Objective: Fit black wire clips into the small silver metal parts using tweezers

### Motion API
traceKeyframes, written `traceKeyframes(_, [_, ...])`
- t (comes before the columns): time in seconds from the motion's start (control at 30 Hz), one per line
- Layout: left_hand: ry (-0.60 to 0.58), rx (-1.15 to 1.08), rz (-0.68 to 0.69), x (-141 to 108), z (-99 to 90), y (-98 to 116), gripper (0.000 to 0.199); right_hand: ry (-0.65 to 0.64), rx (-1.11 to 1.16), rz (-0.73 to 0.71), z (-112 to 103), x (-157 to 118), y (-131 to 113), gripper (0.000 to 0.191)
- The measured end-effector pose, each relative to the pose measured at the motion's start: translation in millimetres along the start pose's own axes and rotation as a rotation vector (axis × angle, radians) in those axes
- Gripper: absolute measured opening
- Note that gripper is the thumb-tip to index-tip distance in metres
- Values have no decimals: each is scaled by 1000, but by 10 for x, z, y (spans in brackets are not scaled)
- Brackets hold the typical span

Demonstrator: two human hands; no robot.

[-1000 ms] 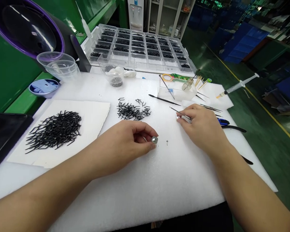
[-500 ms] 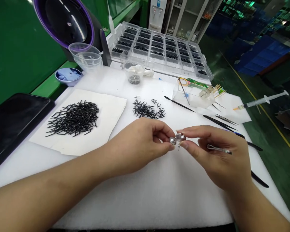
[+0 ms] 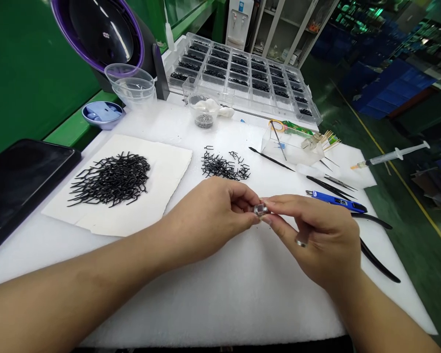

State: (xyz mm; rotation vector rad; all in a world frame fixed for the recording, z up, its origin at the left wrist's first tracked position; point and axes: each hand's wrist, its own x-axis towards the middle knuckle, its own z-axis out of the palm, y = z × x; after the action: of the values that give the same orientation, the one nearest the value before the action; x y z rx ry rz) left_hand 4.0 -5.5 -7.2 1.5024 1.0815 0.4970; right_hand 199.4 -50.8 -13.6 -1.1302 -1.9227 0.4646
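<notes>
Left hand [image 3: 209, 215] and right hand [image 3: 316, 240] meet just above the white foam surface [image 3: 206, 304]; fingers [image 3: 242, 201] of both hands are closed, pinching a small silver metal block [image 3: 260, 210] between the fingertips, held up off the foam; right hand also has metal tweezers [image 3: 301, 240] curled in it, only partly showing; black bent wire pieces [image 3: 110, 179] lie heaped on a paper sheet [image 3: 172, 166] left of the hands; smaller wire pile [image 3: 224, 166] just ahead of them; clear compartment tray [image 3: 238, 73] holding black wire pieces further back; blue tool [image 3: 334, 201] and black pliers handles [image 3: 378, 262] lie right of the right hand.
</notes>
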Motion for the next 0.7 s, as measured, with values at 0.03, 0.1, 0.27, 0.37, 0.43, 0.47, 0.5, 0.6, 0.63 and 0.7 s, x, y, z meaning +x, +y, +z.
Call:
traceKeyframes(0.03, [-4, -5, -1, 2, 3, -3, 13, -3, -15, 14, -11, -1, 0, 23])
traceKeyframes(0.1, [-12, -6, -4, 3, 9, -9, 12, 33, -53, 79, -38, -4, -3, 21])
traceKeyframes(0.27, [-26, 16, -14, 0, 10, -10, 11, 219, -112, 243, -85, -2, -27, 15])
traceKeyframes(0.37, [-39, -2, -21, -6, 11, 0, 10, 173, -78, 242, -90, 4, -32, 16])
traceKeyframes(0.43, [-47, -8, -22, -13, 12, 3, 10, 123, -51, 221, -92, 5, -27, 18])
traceKeyframes(0.47, [-50, -9, -18, -17, 13, 2, 11, 100, -41, 207, -93, 5, -24, 18])
traceKeyframes(0.5, [-55, -9, -11, -21, 13, -1, 11, 84, -31, 191, -94, 3, -21, 20])
traceKeyframes(0.6, [-63, -7, 6, -33, 13, -15, 10, 51, -2, 138, -96, -8, -29, 23])
traceKeyframes(0.63, [-58, -4, 8, -35, 14, -18, 9, 45, 5, 120, -97, -13, -36, 23])
traceKeyframes(0.7, [-47, 6, 9, -39, 15, -20, 10, 31, -2, 103, -101, -21, -46, 23])
